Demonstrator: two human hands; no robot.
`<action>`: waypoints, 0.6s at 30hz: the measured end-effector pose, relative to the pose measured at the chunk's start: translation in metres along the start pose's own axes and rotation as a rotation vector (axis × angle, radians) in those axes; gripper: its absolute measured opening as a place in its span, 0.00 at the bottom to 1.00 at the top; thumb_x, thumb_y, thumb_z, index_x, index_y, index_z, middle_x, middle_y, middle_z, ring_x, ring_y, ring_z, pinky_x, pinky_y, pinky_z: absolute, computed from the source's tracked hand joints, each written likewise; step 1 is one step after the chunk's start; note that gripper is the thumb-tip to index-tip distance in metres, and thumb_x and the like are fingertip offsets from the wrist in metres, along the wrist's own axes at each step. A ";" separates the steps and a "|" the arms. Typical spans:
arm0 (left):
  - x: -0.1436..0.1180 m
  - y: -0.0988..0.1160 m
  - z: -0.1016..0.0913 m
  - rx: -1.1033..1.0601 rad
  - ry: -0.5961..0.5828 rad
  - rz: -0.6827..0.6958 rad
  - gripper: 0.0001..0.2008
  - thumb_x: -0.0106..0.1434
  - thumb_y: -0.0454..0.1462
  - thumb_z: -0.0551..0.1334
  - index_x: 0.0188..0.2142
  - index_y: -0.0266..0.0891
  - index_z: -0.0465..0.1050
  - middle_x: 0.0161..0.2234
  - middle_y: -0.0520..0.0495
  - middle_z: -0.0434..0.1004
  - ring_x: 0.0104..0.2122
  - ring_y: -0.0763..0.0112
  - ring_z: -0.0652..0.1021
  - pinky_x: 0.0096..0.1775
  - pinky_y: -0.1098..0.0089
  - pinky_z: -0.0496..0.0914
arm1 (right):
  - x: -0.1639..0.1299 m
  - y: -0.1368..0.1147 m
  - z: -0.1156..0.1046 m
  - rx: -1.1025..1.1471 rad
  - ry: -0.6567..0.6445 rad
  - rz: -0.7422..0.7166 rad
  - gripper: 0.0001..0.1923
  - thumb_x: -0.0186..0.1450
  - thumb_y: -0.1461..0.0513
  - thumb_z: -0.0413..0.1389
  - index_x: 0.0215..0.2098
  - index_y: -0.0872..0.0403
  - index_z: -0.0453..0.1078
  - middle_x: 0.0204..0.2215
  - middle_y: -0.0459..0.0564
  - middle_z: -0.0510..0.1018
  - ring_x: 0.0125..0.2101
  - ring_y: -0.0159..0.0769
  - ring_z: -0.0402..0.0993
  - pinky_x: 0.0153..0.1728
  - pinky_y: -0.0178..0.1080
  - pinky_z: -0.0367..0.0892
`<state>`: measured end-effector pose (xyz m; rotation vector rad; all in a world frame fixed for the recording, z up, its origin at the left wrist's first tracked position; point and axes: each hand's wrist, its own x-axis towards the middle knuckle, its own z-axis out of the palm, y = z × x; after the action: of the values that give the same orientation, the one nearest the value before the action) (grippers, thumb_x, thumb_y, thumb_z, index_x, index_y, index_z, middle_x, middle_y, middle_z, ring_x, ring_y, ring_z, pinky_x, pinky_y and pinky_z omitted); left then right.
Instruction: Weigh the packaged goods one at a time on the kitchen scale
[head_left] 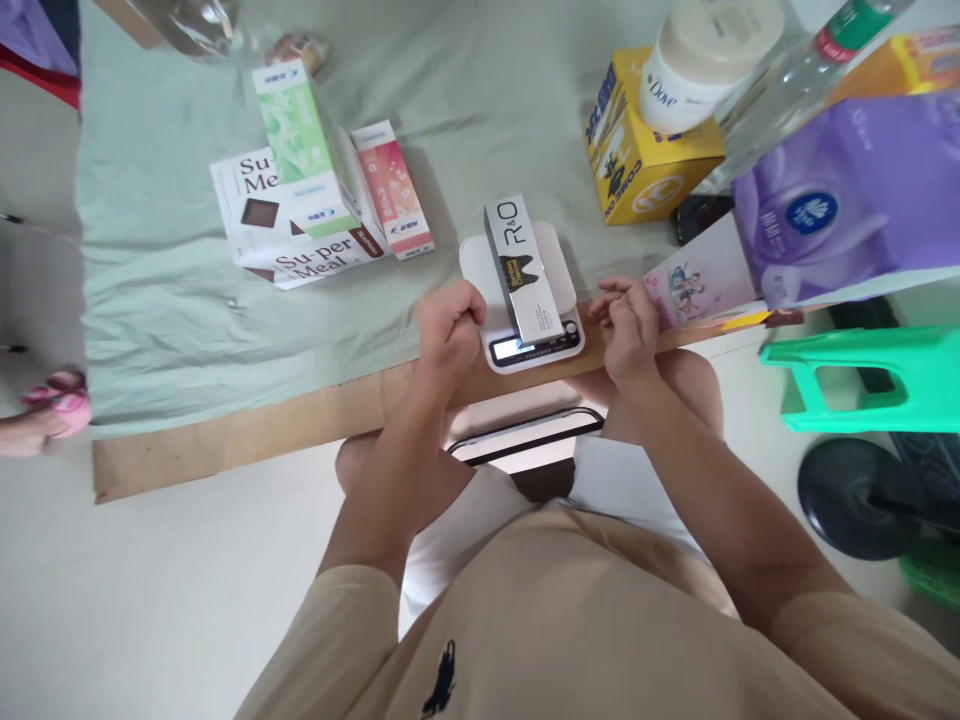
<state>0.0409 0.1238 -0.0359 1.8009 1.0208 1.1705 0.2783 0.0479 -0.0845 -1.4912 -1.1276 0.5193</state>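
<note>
A white digital kitchen scale (475, 262) lies at the table's front edge, its display lit. On it rests a silver-grey toothpaste-style box (523, 270) marked "R&O", laid slantwise and partly over the display panel. My left hand (450, 325) is closed in a fist close beside the scale's left side, with nothing visible in it. To the scale's right, my right hand (628, 325) rests by the table edge, fingers loosely bent and apart, holding nothing. A pink-white printed card or box (705, 275) is just beyond its knuckles.
At the left, a green-white box (296, 135) lies on a white "Su-per Meal" box (247, 235), beside a red-pink box (394, 190). Right: a Dove jar (675, 90) on a yellow box (630, 150), a glass bottle (787, 85), a purple tissue pack (862, 200), and a green stool (930, 380) below.
</note>
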 end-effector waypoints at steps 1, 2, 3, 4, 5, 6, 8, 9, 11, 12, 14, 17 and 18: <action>-0.001 0.002 0.001 -0.017 -0.033 -0.012 0.15 0.64 0.34 0.55 0.20 0.42 0.62 0.19 0.49 0.63 0.23 0.69 0.66 0.31 0.64 0.61 | 0.000 0.000 0.000 -0.001 0.000 0.003 0.14 0.72 0.51 0.50 0.47 0.48 0.72 0.31 0.47 0.78 0.34 0.39 0.77 0.43 0.47 0.75; -0.001 0.003 0.002 -0.039 -0.054 -0.020 0.15 0.66 0.35 0.53 0.22 0.43 0.64 0.18 0.50 0.61 0.22 0.70 0.64 0.30 0.64 0.61 | -0.001 -0.001 0.000 0.001 0.000 0.005 0.13 0.72 0.51 0.50 0.46 0.48 0.72 0.31 0.47 0.78 0.35 0.40 0.77 0.43 0.47 0.75; -0.002 0.004 0.004 -0.054 -0.065 -0.023 0.17 0.69 0.37 0.52 0.23 0.43 0.65 0.18 0.50 0.61 0.21 0.70 0.64 0.29 0.64 0.61 | -0.002 -0.002 0.000 0.003 0.003 0.007 0.13 0.72 0.52 0.51 0.46 0.48 0.72 0.31 0.47 0.78 0.35 0.40 0.77 0.43 0.47 0.75; -0.002 0.005 0.005 -0.052 -0.065 -0.021 0.19 0.71 0.40 0.51 0.24 0.43 0.65 0.19 0.51 0.62 0.21 0.71 0.65 0.29 0.64 0.61 | -0.002 -0.003 0.001 0.005 0.006 0.009 0.12 0.72 0.52 0.51 0.46 0.47 0.72 0.31 0.47 0.78 0.35 0.40 0.77 0.43 0.47 0.75; -0.003 0.007 0.005 -0.035 -0.055 -0.019 0.20 0.74 0.42 0.51 0.24 0.43 0.66 0.19 0.51 0.63 0.22 0.71 0.65 0.29 0.64 0.61 | -0.003 -0.004 0.001 0.003 0.009 0.012 0.12 0.72 0.52 0.51 0.45 0.47 0.72 0.31 0.47 0.78 0.35 0.40 0.77 0.43 0.47 0.75; -0.003 0.008 0.006 -0.006 -0.038 -0.017 0.21 0.75 0.45 0.51 0.26 0.43 0.67 0.20 0.51 0.65 0.22 0.71 0.67 0.30 0.65 0.62 | -0.003 -0.005 0.001 -0.007 0.011 0.020 0.11 0.71 0.52 0.52 0.44 0.47 0.73 0.31 0.47 0.78 0.35 0.40 0.77 0.42 0.46 0.75; -0.003 0.011 0.005 0.053 0.007 -0.006 0.19 0.77 0.46 0.52 0.31 0.43 0.70 0.24 0.50 0.72 0.25 0.71 0.71 0.32 0.66 0.66 | -0.003 -0.008 0.001 -0.046 0.011 0.052 0.11 0.71 0.52 0.53 0.43 0.48 0.73 0.32 0.48 0.78 0.35 0.40 0.77 0.41 0.45 0.75; -0.004 0.014 0.004 0.073 0.027 0.003 0.17 0.77 0.45 0.52 0.35 0.43 0.72 0.28 0.49 0.75 0.27 0.71 0.73 0.34 0.66 0.68 | -0.002 -0.010 0.000 -0.068 0.004 0.071 0.11 0.71 0.52 0.54 0.43 0.48 0.74 0.32 0.48 0.79 0.35 0.40 0.77 0.40 0.45 0.74; -0.006 0.019 0.001 0.113 0.062 0.015 0.12 0.76 0.41 0.52 0.42 0.43 0.74 0.36 0.47 0.80 0.35 0.69 0.78 0.41 0.65 0.74 | 0.000 -0.016 -0.001 -0.103 -0.007 0.102 0.13 0.71 0.51 0.53 0.42 0.49 0.73 0.32 0.48 0.79 0.35 0.39 0.77 0.41 0.44 0.75; -0.008 0.023 0.000 0.142 0.067 0.009 0.11 0.75 0.40 0.53 0.44 0.43 0.74 0.40 0.45 0.81 0.40 0.68 0.79 0.46 0.63 0.75 | 0.001 -0.020 -0.002 -0.119 -0.005 0.107 0.13 0.71 0.51 0.53 0.43 0.49 0.73 0.34 0.48 0.80 0.36 0.39 0.78 0.43 0.45 0.76; -0.013 0.033 -0.002 0.186 0.040 -0.058 0.10 0.73 0.41 0.57 0.49 0.43 0.74 0.47 0.43 0.81 0.49 0.63 0.80 0.55 0.59 0.75 | -0.001 -0.031 -0.003 -0.145 -0.002 0.085 0.13 0.72 0.51 0.53 0.44 0.49 0.74 0.38 0.50 0.83 0.41 0.41 0.80 0.49 0.48 0.77; -0.023 0.051 -0.001 0.105 -0.101 -0.247 0.20 0.75 0.47 0.56 0.61 0.43 0.68 0.63 0.39 0.75 0.62 0.58 0.76 0.65 0.52 0.72 | -0.011 -0.052 -0.001 -0.068 -0.089 0.010 0.15 0.72 0.52 0.54 0.52 0.48 0.73 0.52 0.54 0.84 0.56 0.45 0.80 0.62 0.53 0.75; -0.027 0.057 0.001 0.046 -0.153 -0.301 0.24 0.76 0.50 0.55 0.66 0.44 0.65 0.68 0.39 0.71 0.66 0.57 0.74 0.68 0.51 0.69 | -0.015 -0.059 0.001 -0.012 -0.151 -0.002 0.17 0.73 0.51 0.55 0.56 0.47 0.72 0.59 0.55 0.81 0.62 0.46 0.78 0.66 0.54 0.72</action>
<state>0.0471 0.0766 0.0053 1.6724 1.1869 0.8206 0.2499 0.0296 -0.0343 -1.4801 -1.2507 0.6329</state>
